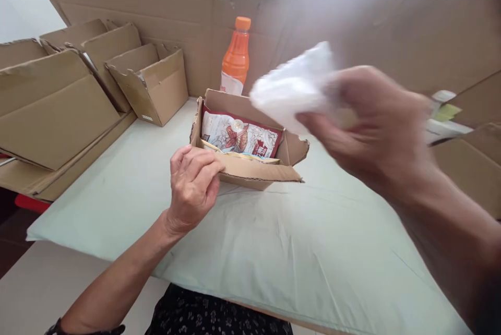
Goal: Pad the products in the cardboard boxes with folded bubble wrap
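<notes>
Pale green cloth (pixel 274 251) covers the table. The right hand (pixel 376 131) grips a blurred white packet (pixel 293 87) above the small open box (pixel 250 168) — the left hand (pixel 193 186), loosely curled and empty, touches its front wall. Swung carelessly, the packet might topple the orange bottle (pixel 237 56) behind.
</notes>
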Demonstrator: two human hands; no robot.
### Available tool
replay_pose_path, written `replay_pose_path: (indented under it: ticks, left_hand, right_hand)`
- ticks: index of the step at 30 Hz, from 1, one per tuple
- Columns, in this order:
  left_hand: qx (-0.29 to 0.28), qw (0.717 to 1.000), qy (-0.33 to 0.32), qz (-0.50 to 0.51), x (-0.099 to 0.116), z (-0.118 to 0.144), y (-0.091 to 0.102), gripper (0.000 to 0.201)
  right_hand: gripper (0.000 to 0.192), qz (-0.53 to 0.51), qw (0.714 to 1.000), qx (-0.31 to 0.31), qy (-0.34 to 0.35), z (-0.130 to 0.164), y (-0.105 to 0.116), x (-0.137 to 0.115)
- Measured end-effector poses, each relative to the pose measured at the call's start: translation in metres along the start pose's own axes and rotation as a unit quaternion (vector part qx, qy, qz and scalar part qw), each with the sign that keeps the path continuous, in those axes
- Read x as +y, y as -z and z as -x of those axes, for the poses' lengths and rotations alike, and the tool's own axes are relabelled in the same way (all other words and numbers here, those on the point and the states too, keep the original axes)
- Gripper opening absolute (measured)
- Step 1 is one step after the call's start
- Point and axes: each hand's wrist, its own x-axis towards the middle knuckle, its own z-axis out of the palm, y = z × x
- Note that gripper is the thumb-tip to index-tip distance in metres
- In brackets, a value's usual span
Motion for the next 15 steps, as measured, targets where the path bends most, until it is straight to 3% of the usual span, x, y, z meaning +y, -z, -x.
replay_pose_path:
  ticks: [3,6,8,12,15]
  left_hand:
    - [0.012,1.000,0.015,0.008,0.001,0.005,-0.002,0.021]
    - [0.024,0.999,0.030,0.020,-0.001,0.006,-0.005,0.022]
    - [0.029,0.998,0.037,0.029,-0.002,0.006,-0.006,0.021]
    - [0.035,0.998,0.039,0.036,-0.004,0.006,-0.009,0.020]
    - [0.036,0.998,0.042,0.031,-0.007,0.008,-0.011,0.021]
  right_hand:
    - [0.026,0.096,0.984,-0.145,0.043,-0.042,-0.046,-0.016]
    - [0.020,0.163,0.921,-0.343,0.087,-0.057,-0.091,-0.025]
    - [0.019,0.169,0.885,-0.421,0.106,-0.058,-0.111,-0.028]
    - [0.022,0.180,0.863,-0.460,0.105,-0.057,-0.119,-0.032]
    - [0.027,0.217,0.881,-0.399,0.133,-0.054,-0.106,-0.035]
